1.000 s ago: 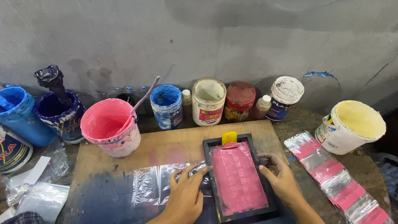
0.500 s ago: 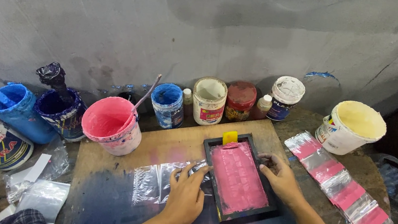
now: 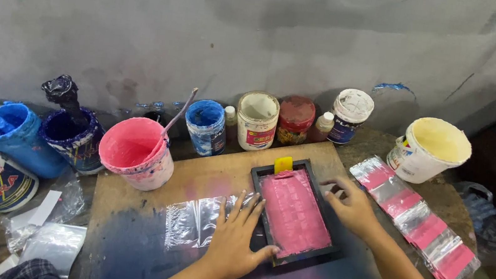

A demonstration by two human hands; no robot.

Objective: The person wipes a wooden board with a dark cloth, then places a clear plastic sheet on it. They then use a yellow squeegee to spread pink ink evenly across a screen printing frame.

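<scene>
A small black-framed printing screen (image 3: 295, 213) covered in pink ink lies on a wooden board (image 3: 138, 208), with a yellow squeegee (image 3: 283, 164) at its far end. My left hand (image 3: 237, 239) lies flat with fingers spread on clear plastic film (image 3: 193, 224) beside the frame's left edge, thumb touching the frame's near corner. My right hand (image 3: 350, 206) rests on the frame's right edge, fingers apart. Neither hand grips anything.
Along the wall stand ink tubs: a pink bucket with a stick (image 3: 136, 151), blue tubs (image 3: 21, 137), a blue cup (image 3: 207, 125), white and red jars (image 3: 257, 118), a cream bucket (image 3: 429, 149). Printed pink-and-clear plastic strips (image 3: 420, 224) lie at right. Scrap plastic (image 3: 52, 242) sits at left.
My left hand has slid slightly and spread flatter on the film beside the frame. My right hand stays on the frame's right edge.
</scene>
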